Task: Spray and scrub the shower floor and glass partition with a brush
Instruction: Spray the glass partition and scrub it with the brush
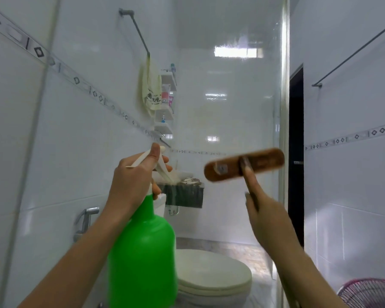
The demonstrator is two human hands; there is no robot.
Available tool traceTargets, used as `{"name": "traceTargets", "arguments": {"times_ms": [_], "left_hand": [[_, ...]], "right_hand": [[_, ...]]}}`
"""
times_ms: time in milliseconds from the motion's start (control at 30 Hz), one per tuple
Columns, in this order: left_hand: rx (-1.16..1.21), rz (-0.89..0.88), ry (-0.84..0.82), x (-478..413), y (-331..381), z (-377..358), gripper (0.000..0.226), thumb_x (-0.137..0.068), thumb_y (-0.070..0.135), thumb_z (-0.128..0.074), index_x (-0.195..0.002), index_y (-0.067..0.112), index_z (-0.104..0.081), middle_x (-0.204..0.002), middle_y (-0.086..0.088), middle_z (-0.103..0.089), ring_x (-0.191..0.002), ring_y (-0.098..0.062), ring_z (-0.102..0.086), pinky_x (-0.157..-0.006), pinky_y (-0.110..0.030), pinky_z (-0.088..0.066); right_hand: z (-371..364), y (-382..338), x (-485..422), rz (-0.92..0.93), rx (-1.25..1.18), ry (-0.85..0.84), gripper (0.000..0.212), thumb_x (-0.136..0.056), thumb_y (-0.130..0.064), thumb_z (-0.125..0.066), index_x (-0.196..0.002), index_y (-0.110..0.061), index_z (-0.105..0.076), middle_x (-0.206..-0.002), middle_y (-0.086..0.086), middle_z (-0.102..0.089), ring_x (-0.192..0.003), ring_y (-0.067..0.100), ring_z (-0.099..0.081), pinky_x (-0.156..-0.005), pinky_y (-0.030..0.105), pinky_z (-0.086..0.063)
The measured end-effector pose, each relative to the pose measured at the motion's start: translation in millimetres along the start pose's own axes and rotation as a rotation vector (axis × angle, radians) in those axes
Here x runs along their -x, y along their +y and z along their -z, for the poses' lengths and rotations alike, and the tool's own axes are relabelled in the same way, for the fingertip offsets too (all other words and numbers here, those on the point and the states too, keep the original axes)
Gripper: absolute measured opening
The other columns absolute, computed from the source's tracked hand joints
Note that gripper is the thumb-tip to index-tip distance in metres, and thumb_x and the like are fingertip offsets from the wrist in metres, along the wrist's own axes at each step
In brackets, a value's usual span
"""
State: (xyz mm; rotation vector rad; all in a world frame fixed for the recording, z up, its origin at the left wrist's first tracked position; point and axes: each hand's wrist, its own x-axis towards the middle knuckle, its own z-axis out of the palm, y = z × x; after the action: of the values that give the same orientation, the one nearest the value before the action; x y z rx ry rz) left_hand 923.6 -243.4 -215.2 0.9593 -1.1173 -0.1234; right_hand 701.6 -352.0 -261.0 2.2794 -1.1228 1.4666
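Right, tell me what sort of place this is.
A small home bathroom, most likely: a cream oval toilet with its lid shut, glossy white wall tiles with a patterned border strip, and a clear glass partition beside the toilet.

I see bright, even light; glare patches sit on the glossy wall, the brush is motion-blurred, edges bend.

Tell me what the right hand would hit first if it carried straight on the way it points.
Probably the glass partition: the right hand points up and forward, and the brush it grips leads, near or already against the pane. Depth is unclear.
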Motion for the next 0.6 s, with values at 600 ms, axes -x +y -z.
{"name": "traceTargets", "arguments": {"times_ms": [600], "left_hand": [[-0.059, -0.024, 0.108, -15.1, -7.8, 92.3, 0.045, -0.098, 0.054, -0.049, -0.096, 0.017, -0.075, -0.091, -0.002, -0.078, -0.038, -0.014, -0.05, -0.051, -0.03, -0.044]], "right_hand": [[-26.9, -79.8, -73.7, 0.149, 0.114, -0.009, 0.061, -0.103, -0.028, -0.035, -0.15, -0.04, 0.002, -0.077, -0.002, -0.052, -0.056, 0.006, -0.05, -0.058, 0.016, -0.047]]}}
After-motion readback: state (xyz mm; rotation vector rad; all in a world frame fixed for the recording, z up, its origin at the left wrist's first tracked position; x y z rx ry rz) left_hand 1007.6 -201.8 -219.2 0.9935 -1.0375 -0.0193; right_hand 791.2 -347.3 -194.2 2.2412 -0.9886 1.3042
